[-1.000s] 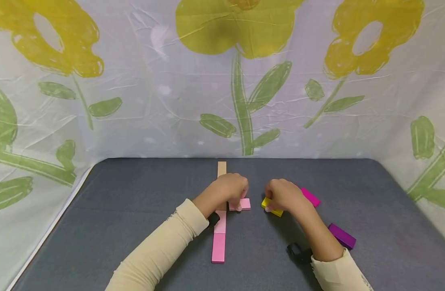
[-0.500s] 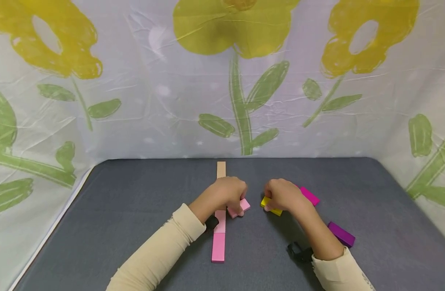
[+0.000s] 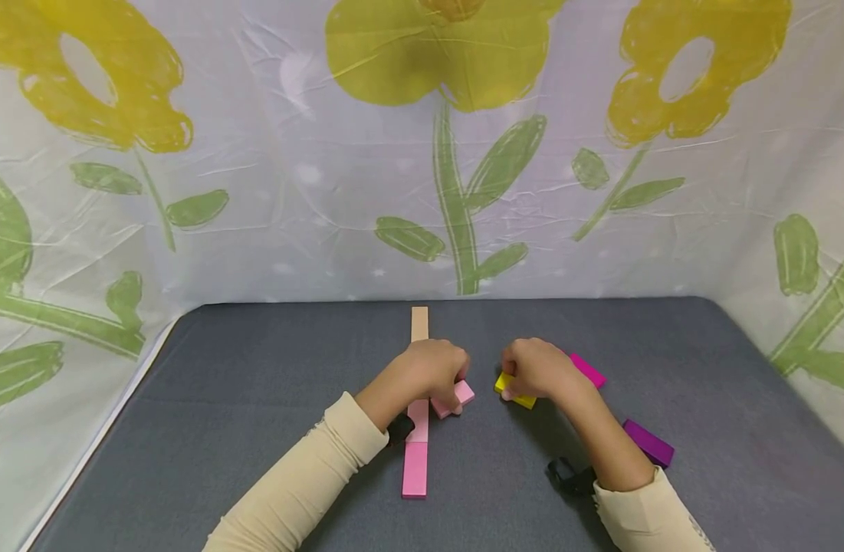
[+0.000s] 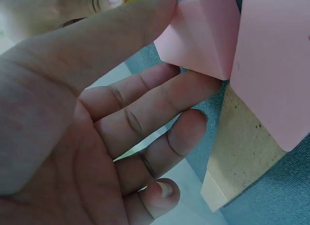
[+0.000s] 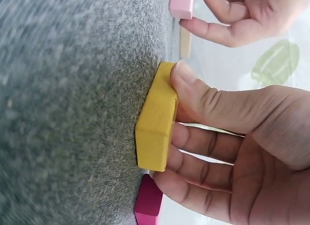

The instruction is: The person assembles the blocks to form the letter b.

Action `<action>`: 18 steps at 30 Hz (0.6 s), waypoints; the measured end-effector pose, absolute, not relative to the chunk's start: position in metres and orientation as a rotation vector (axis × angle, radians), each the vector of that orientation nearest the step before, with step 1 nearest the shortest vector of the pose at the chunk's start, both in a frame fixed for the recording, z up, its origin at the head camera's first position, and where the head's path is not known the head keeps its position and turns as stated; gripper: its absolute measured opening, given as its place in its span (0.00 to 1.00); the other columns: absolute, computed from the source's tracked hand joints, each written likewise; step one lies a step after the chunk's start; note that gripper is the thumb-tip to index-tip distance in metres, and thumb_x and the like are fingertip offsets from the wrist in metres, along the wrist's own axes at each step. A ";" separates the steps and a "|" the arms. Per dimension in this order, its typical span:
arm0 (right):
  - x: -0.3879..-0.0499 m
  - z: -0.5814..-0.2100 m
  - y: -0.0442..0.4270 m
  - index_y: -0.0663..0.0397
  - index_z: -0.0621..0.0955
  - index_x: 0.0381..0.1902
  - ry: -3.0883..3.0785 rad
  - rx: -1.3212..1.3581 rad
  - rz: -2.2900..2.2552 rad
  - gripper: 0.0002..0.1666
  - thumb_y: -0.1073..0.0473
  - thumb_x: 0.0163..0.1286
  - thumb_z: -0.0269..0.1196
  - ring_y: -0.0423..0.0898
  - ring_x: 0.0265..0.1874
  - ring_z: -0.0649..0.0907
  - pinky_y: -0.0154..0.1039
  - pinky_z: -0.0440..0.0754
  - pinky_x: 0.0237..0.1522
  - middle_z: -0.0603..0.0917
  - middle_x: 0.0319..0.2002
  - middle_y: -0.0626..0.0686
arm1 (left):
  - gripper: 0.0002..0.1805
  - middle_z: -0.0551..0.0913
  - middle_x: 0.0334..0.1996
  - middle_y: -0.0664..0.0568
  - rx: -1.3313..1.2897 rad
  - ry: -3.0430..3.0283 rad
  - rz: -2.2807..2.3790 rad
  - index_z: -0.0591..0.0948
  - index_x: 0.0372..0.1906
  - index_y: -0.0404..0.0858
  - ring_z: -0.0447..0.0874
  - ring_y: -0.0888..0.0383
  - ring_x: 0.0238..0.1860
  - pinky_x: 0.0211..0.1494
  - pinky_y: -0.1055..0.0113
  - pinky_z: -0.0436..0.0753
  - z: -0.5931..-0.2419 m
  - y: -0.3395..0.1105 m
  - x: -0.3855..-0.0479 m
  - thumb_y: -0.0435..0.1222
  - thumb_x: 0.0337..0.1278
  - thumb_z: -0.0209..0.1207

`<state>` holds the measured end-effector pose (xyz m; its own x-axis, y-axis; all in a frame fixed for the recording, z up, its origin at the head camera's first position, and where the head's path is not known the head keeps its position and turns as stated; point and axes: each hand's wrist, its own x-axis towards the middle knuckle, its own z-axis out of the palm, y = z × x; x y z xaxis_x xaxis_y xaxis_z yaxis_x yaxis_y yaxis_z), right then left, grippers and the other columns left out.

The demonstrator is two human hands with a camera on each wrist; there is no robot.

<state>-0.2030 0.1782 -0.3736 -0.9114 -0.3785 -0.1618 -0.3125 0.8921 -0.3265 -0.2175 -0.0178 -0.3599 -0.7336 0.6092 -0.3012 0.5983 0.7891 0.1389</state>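
My left hand point(image 3: 435, 368) pinches a pale pink block point(image 3: 465, 392) between thumb and fingers. This block lies slanted on the table, right beside a straight row of blocks, and the left wrist view shows its end close to the row. To the right, my right hand point(image 3: 537, 369) holds a yellow block point(image 5: 157, 109) by its sides, thumb on one side and fingers on the other. The yellow block rests on the cloth. The row runs away from me: a pink block point(image 3: 415, 469), another pale pink block point(image 3: 418, 422), then bare wood point(image 3: 419, 323), partly hidden by my left hand.
Behind my right hand lies a magenta block point(image 3: 589, 371). A purple block point(image 3: 649, 443) is beside my right forearm. Dark grey cloth covers the table point(image 3: 270, 383), and a flower-printed white curtain point(image 3: 290, 192) hangs behind and at the sides.
The pale pink block in my left hand has turned from square-on to the row to a slant, its left end swung nearer me. My right hand and the yellow block have hardly moved.
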 end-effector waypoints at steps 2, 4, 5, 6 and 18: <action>-0.203 -0.373 0.178 0.51 0.78 0.22 2.836 -0.533 -0.435 0.17 0.60 0.52 0.79 0.44 0.23 0.74 0.39 0.70 0.26 0.75 0.22 0.47 | 0.18 0.77 0.24 0.58 0.923 2.647 0.043 0.79 0.28 0.46 0.74 0.60 0.28 0.29 0.64 0.71 -0.360 -0.018 -0.218 0.48 0.44 0.77; -0.202 -0.372 0.178 0.52 0.80 0.23 2.827 -0.548 -0.443 0.15 0.60 0.52 0.79 0.44 0.23 0.75 0.39 0.72 0.27 0.76 0.23 0.47 | 0.17 0.77 0.25 0.58 0.917 2.644 0.040 0.79 0.29 0.46 0.74 0.59 0.28 0.30 0.64 0.72 -0.360 -0.018 -0.218 0.48 0.45 0.77; -0.202 -0.372 0.178 0.53 0.81 0.24 2.817 -0.566 -0.459 0.14 0.60 0.52 0.79 0.44 0.24 0.75 0.39 0.73 0.28 0.76 0.23 0.47 | 0.17 0.77 0.25 0.58 0.912 2.642 0.036 0.79 0.29 0.46 0.74 0.59 0.28 0.30 0.64 0.72 -0.360 -0.017 -0.218 0.48 0.45 0.77; -0.202 -0.372 0.178 0.53 0.82 0.24 2.807 -0.586 -0.473 0.14 0.60 0.52 0.79 0.44 0.24 0.75 0.40 0.73 0.28 0.76 0.24 0.46 | 0.17 0.77 0.25 0.58 0.908 2.639 0.034 0.80 0.29 0.46 0.74 0.59 0.28 0.30 0.64 0.72 -0.360 -0.017 -0.218 0.47 0.45 0.77; -0.203 -0.376 0.174 0.55 0.83 0.28 2.681 -0.773 -0.639 0.12 0.63 0.52 0.78 0.41 0.25 0.75 0.37 0.75 0.29 0.77 0.25 0.45 | 0.17 0.76 0.22 0.57 0.858 2.627 0.028 0.79 0.24 0.45 0.72 0.59 0.25 0.28 0.65 0.69 -0.357 -0.017 -0.217 0.47 0.47 0.76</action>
<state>-0.2029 0.1740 -0.3758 -0.8183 -0.5575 -0.1398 -0.4345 0.7593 -0.4845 -0.2167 -0.0167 -0.3574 -0.7436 0.5732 -0.3443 0.5658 0.8138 0.1329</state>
